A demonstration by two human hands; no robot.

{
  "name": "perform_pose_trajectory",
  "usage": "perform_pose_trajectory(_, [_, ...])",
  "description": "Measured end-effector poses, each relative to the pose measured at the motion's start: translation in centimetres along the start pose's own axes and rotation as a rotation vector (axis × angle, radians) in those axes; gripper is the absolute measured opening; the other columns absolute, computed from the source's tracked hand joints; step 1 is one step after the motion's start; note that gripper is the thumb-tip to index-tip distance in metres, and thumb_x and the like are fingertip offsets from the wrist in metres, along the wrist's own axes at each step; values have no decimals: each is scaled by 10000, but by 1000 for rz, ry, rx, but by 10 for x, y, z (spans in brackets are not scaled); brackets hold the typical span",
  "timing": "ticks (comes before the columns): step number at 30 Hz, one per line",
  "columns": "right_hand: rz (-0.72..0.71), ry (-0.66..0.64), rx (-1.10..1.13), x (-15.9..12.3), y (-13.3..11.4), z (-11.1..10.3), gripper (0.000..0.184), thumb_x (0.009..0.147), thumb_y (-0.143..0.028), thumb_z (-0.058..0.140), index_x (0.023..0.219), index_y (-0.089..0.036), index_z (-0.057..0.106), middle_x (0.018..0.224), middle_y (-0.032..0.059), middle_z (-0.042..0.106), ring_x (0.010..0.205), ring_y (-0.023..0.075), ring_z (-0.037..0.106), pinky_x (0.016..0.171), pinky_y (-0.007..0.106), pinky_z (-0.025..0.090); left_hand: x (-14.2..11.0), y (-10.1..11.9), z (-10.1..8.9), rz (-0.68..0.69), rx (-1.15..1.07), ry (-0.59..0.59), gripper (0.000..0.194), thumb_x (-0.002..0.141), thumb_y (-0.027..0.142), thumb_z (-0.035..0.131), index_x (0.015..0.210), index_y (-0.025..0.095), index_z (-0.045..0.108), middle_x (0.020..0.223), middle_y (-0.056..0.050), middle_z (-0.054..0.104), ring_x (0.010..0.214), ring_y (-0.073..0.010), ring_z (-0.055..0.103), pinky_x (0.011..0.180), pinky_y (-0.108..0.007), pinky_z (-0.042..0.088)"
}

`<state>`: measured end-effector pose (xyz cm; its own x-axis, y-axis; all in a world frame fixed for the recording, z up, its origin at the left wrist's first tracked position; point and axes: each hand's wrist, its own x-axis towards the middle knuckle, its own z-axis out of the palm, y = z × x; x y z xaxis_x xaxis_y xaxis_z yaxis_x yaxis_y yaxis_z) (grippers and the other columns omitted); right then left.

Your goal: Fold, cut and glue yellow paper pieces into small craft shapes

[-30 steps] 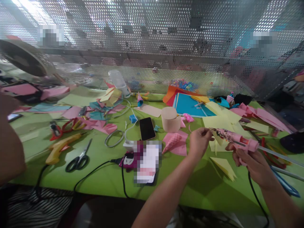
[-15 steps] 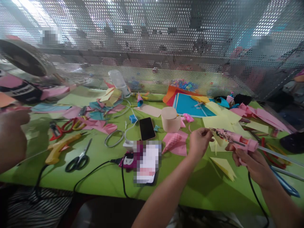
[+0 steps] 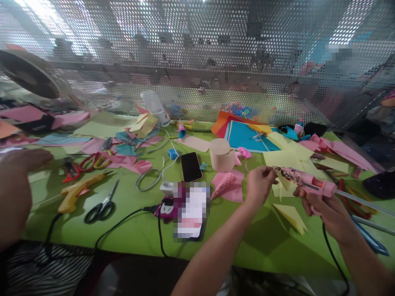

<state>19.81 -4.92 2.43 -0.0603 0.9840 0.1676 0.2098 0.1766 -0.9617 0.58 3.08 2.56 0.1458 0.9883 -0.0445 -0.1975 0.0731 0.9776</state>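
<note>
My right hand is wrapped round a pink glue gun held over the green table, its nozzle pointing left. My left hand is pinched shut right at the nozzle tip, on something too small to make out. A yellow paper piece lies just beneath the two hands, and a folded yellow cone lies nearer me. A black cord hangs from the gun.
A pink paper cone, a tape roll, a phone, black scissors, a yellow glue gun and coloured paper sheets lie about. Another person's arm reaches in at left. A perforated metal screen backs the table.
My hands and the pink glue gun have stayed put. The other person's hand at the left has moved forward and out over the table.
</note>
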Motion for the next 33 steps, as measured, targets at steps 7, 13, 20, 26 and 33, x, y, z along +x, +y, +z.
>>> perform_pose_trajectory(7, [13, 35, 8, -1, -1, 2, 272, 951, -478, 644, 908, -211, 673, 778, 31, 630, 572, 144, 507, 558, 316, 376, 1, -5, -1, 16, 3, -2, 137, 885, 207, 622, 809, 137, 712, 712, -32, 701, 625, -151, 727, 535, -178, 467])
perform_pose_trajectory(13, [23, 58, -7, -3, -4, 2, 285, 959, -486, 632, 913, -209, 681, 768, 27, 619, 588, 146, 509, 578, 315, 394, 2, -7, -1, 20, 4, 1, 147, 884, 250, 643, 802, 145, 703, 722, -34, 715, 628, -153, 734, 534, -179, 471])
perform_pose_trajectory(20, [23, 27, -5, 0, -2, 2, 294, 951, -497, 638, 905, -210, 678, 730, 21, 604, 578, 151, 501, 558, 309, 379, 2, -5, -1, -1, -8, 0, 129, 882, 194, 631, 784, 141, 695, 704, -24, 705, 611, -139, 724, 532, -168, 465])
perform_pose_trajectory(26, [20, 30, -40, -1, 4, -5, 332, 940, -531, 639, 909, -205, 686, 645, 19, 586, 576, 172, 511, 571, 321, 401, 3, -4, 0, -21, -40, 5, 148, 891, 222, 642, 779, 135, 684, 684, -15, 682, 567, -123, 700, 495, -162, 430])
perform_pose_trajectory(33, [29, 43, -4, -3, 1, -3, 284, 936, -499, 653, 889, -220, 678, 692, 19, 601, 571, 164, 511, 556, 325, 383, 4, -10, -1, 20, -55, -12, 153, 887, 244, 635, 816, 132, 713, 740, -32, 723, 586, -119, 707, 517, -169, 440])
